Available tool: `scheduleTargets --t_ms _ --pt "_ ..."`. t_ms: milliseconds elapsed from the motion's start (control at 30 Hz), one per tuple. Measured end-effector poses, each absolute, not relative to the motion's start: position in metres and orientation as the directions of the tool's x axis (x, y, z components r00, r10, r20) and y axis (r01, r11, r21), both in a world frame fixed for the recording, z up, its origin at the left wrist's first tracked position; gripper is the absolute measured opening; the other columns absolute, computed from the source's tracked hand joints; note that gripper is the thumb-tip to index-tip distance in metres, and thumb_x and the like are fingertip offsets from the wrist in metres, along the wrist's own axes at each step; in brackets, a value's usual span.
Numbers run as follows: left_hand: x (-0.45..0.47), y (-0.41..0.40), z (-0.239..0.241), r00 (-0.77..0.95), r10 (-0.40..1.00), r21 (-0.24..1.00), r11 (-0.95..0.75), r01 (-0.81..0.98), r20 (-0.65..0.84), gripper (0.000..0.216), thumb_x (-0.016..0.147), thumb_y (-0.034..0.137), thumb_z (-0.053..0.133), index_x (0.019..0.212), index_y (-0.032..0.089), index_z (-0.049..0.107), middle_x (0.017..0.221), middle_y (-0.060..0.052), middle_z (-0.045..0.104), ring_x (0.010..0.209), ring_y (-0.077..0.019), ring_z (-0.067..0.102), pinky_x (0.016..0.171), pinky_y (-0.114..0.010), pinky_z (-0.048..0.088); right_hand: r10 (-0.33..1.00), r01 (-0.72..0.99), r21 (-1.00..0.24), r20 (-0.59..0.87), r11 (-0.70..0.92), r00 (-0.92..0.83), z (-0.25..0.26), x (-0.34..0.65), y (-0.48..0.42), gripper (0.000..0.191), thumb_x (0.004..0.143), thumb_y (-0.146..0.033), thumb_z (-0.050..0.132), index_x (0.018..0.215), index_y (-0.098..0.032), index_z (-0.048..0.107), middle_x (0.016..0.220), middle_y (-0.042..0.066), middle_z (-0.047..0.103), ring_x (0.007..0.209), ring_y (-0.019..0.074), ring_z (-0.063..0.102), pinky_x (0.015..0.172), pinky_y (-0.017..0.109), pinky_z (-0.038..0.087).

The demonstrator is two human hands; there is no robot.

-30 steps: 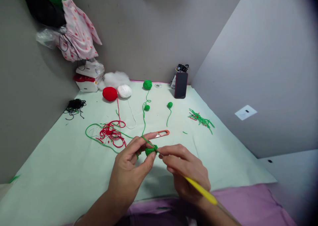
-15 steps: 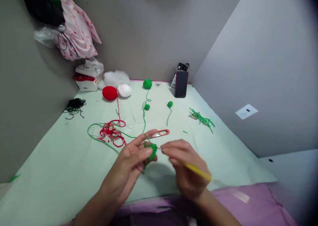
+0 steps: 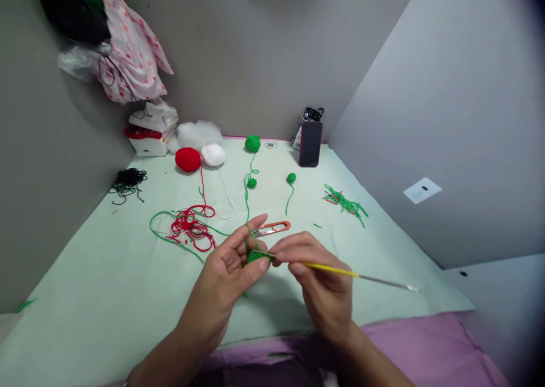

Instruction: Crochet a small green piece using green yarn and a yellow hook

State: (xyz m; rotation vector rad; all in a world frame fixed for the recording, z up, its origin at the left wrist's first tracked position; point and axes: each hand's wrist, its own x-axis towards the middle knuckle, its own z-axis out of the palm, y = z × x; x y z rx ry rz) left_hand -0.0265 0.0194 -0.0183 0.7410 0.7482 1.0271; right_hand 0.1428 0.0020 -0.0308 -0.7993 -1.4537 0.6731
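A small green crochet piece (image 3: 257,257) is pinched between the thumb and fingers of my left hand (image 3: 227,273). Green yarn (image 3: 247,202) runs from the table up over my raised left index finger and down to the piece. My right hand (image 3: 321,282) grips a crochet hook (image 3: 336,270) with a yellow handle; its rear metal end points right. The hook's working tip meets the edge of the piece, partly hidden by my fingers. Just beyond my hands lie orange thread snips (image 3: 276,227).
Red yarn (image 3: 189,228) lies tangled at left, near a black yarn heap (image 3: 130,181). Behind stand a red ball (image 3: 188,159), a white ball (image 3: 213,155) and a green ball (image 3: 252,143). A phone (image 3: 310,144) leans at the back; green scraps (image 3: 344,203) lie at right.
The crochet piece has tipped from facing me to lying flatter. My right hand has turned, so the hook now extends level to the right, with its rear end showing.
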Motion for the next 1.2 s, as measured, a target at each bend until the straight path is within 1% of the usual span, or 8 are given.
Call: scheduleTargets --t_ms 200,367,567,633,767,1000,1100,1200 --pt "-0.032 0.023 -0.021 0.567 0.795 0.691 0.535 -0.486 -0.216 0.054 0.081 0.027 0.086 0.135 0.024 0.081 0.090 -0.001 0.065 0.086 -0.0159 0.058 0.088 -0.029 0.048 0.936 -0.277 -0.895 0.341 0.351 0.083 -0.031 0.150 0.012 0.021 0.101 -0.039 0.074 0.091 -0.021 0.080 0.080 0.003 0.075 0.063 0.0154 0.069 0.060 0.030 0.062" --pt "-0.028 0.022 -0.022 0.538 0.818 0.656 0.522 -0.545 -0.204 0.043 0.079 0.026 0.087 0.122 0.023 0.086 0.083 0.001 0.063 0.080 -0.0141 0.058 0.087 -0.028 0.049 0.978 -0.436 -0.879 0.206 0.195 0.022 -0.027 0.149 0.014 0.021 0.100 -0.038 0.076 0.088 -0.022 0.080 0.074 0.000 0.071 0.057 0.0112 0.062 0.058 0.025 0.057" --pt "-0.019 0.013 -0.023 0.350 0.926 0.826 0.307 -0.473 -0.144 0.036 0.086 0.028 0.090 0.121 0.034 0.085 0.109 -0.002 0.079 0.111 -0.0215 0.067 0.106 -0.031 0.046 0.891 -0.179 -0.873 0.446 0.454 0.088 -0.036 0.139 0.010 0.014 0.100 -0.036 0.077 0.096 -0.026 0.086 0.088 0.005 0.082 0.087 0.0195 0.075 0.079 0.032 0.062" --pt "-0.020 0.013 -0.024 0.316 0.941 0.858 0.259 -0.443 -0.121 0.030 0.090 0.034 0.087 0.120 0.034 0.086 0.105 -0.002 0.079 0.108 -0.0213 0.066 0.103 -0.031 0.047 0.870 -0.123 -0.862 0.484 0.492 0.093 -0.038 0.138 0.009 0.013 0.102 -0.033 0.076 0.099 -0.027 0.087 0.091 0.005 0.083 0.092 0.0194 0.075 0.084 0.032 0.062" --pt "-0.027 0.014 -0.026 0.334 0.935 0.885 0.256 -0.390 -0.123 0.031 0.093 0.041 0.083 0.123 0.035 0.085 0.091 0.000 0.070 0.090 -0.0172 0.061 0.091 -0.028 0.048 0.912 -0.258 -0.875 0.394 0.411 0.116 -0.038 0.139 0.009 0.013 0.102 -0.036 0.076 0.098 -0.027 0.086 0.091 0.003 0.083 0.078 0.0153 0.072 0.072 0.026 0.059" --pt "-0.030 0.016 -0.026 0.304 0.942 0.885 0.257 -0.387 -0.141 0.032 0.088 0.033 0.087 0.120 0.036 0.086 0.091 0.001 0.067 0.089 -0.0167 0.060 0.085 -0.028 0.047 0.965 -0.447 -0.857 0.251 0.256 0.070 -0.033 0.139 0.012 0.020 0.103 -0.040 0.074 0.093 -0.024 0.080 0.087 0.002 0.080 0.070 0.0124 0.070 0.071 0.026 0.060" --pt "-0.031 0.017 -0.027 0.311 0.943 0.903 0.236 -0.361 -0.122 0.031 0.089 0.033 0.085 0.120 0.036 0.086 0.090 0.001 0.067 0.091 -0.0180 0.061 0.089 -0.030 0.046 0.947 -0.359 -0.879 0.316 0.313 0.052 -0.034 0.142 0.009 0.020 0.108 -0.037 0.067 0.097 -0.025 0.079 0.089 0.002 0.081 0.075 0.0134 0.073 0.073 0.026 0.061" --pt "-0.032 0.018 -0.029 0.276 0.958 0.940 0.166 -0.299 -0.081 0.029 0.090 0.030 0.084 0.118 0.036 0.087 0.095 0.000 0.070 0.099 -0.0206 0.061 0.096 -0.033 0.044 0.881 -0.109 -0.875 0.468 0.472 0.065 -0.034 0.146 0.003 0.019 0.111 -0.030 0.060 0.105 -0.026 0.078 0.096 0.004 0.082 0.082 0.0154 0.075 0.077 0.029 0.063"
